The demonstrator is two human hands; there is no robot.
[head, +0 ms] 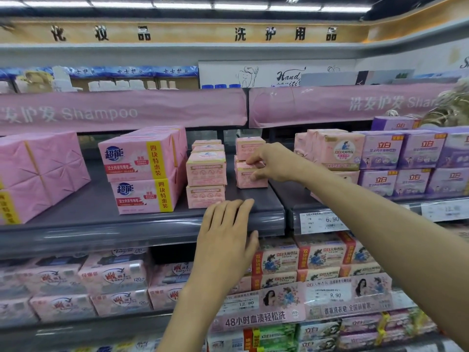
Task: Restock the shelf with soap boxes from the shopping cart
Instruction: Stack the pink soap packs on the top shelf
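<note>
Right grip (276,162) pinches small pink cardboard soap box (243,179); twin box (250,148) above grip may topple if bumped. Left grip (225,240) flat, empty.

The right hand (271,163) covers the near corner of a small pink soap box (243,182) at frame centre, hiding part of its print. Pink multipacks (38,171) at far left are cut by the edge. The price tag (442,210) at far right (white) is too blurred to read.
</note>
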